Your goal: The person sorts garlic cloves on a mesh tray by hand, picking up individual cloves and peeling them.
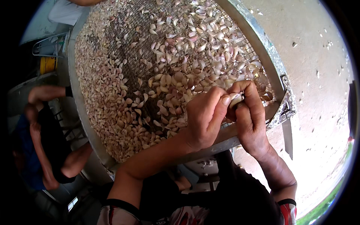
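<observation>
Between my two hands, over the near right corner of a mesh-bottomed tray (270,48), is a piece of garlic (235,99), pale with a purplish tint. My left hand (207,114) is closed, its thumb pressed against the garlic. Curled around the other side of it are the fingers of my right hand (249,118), also closed. Parts of the garlic are hidden by the fingers. Loose garlic cloves (176,80) lie scattered on the mesh just beyond my hands, and a denser layer of cloves covers the tray's left side.
A metal blade (287,138) sticks out below the tray's right corner. At the left, another person (41,138) in dark shorts sits beside the tray. A yellow container (48,65) stands near the far left. Bits of skin dot the pale floor (315,86) at right.
</observation>
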Tool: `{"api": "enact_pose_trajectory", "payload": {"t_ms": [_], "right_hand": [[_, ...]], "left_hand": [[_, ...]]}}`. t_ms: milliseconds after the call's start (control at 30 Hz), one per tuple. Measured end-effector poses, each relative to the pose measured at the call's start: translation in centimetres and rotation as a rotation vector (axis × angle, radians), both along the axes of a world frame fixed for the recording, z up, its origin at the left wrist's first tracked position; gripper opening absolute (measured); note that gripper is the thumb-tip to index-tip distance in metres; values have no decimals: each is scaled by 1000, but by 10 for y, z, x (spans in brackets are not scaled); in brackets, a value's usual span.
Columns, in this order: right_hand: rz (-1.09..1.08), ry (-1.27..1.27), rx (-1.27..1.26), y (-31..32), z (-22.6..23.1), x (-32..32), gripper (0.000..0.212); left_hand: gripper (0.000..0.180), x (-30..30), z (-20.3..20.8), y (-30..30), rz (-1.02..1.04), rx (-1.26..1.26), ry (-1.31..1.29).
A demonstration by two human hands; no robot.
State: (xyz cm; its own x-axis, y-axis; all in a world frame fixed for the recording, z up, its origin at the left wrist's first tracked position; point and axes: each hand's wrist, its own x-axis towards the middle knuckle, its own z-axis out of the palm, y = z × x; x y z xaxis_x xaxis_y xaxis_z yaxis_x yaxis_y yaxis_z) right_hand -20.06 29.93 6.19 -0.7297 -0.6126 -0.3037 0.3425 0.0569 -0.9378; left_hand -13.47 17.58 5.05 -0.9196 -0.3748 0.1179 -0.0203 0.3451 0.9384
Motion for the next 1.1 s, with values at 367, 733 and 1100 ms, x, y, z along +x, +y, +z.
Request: {"api": "enact_pose_trajectory", "payload": {"t_ms": [367, 733, 1100], "right_hand": [[294, 495, 188, -5, 3, -2, 14], [357, 748, 173, -8, 11, 12, 34], [-267, 912, 573, 72, 33, -78, 16]], "left_hand": [[29, 27, 39, -38, -133, 1404, -325], [13, 46, 28, -39, -214, 438, -388], [24, -9, -46, -181, 119, -597, -98]]}}
